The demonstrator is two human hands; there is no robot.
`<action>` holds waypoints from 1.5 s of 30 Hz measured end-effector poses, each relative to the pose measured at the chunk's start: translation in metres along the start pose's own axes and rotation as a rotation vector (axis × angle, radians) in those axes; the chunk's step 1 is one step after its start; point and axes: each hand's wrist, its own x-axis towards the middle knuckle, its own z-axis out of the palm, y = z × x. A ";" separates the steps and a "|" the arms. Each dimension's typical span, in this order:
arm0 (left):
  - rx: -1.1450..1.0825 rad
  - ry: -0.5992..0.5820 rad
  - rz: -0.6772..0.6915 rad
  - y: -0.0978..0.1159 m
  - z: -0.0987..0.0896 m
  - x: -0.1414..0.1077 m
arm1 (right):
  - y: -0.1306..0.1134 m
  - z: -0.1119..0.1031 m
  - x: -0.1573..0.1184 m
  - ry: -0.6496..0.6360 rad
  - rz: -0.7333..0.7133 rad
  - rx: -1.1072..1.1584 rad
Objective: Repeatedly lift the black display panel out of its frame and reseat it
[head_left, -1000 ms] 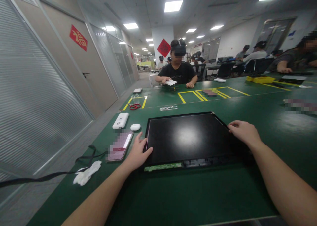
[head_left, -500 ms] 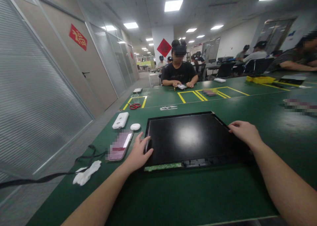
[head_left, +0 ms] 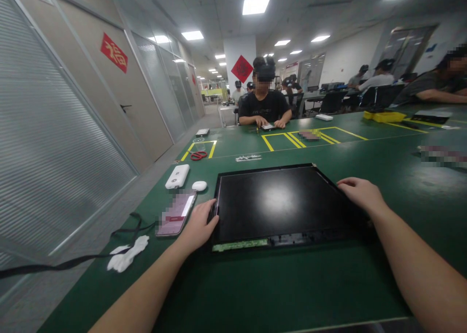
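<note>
A black display panel [head_left: 277,201] in a thin dark frame lies face up on the green table before me. A green circuit strip [head_left: 240,246] shows along its near edge, at the left. My left hand [head_left: 200,222] grips the left side of the frame, thumb against the rim and fingertips partly hidden at the edge. On the opposite side my right hand [head_left: 361,194] holds the right rim between its curled fingers and thumb. Just left of my left hand lies a pinkish phone [head_left: 177,215].
Beyond the phone are a white earbud case [head_left: 199,186] and a white power bank [head_left: 177,176]. Red-handled scissors [head_left: 199,155] and a clear cup stand farther back. A crumpled white tissue [head_left: 127,254] and black strap [head_left: 73,264] are at left. A person [head_left: 265,102] sits opposite.
My left hand's raised, spread fingers have come down and closed on the panel's left edge. The right hand and the panel are nearly unmoved.
</note>
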 end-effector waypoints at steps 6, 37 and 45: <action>-0.022 -0.043 -0.034 0.003 -0.002 -0.001 | 0.005 0.009 0.004 -0.025 -0.058 -0.007; -0.481 0.014 -0.129 0.007 -0.004 -0.002 | 0.004 0.008 0.000 -0.006 -0.069 -0.029; -0.849 0.114 -0.335 0.021 -0.008 -0.002 | -0.002 0.003 -0.006 -0.025 -0.054 -0.037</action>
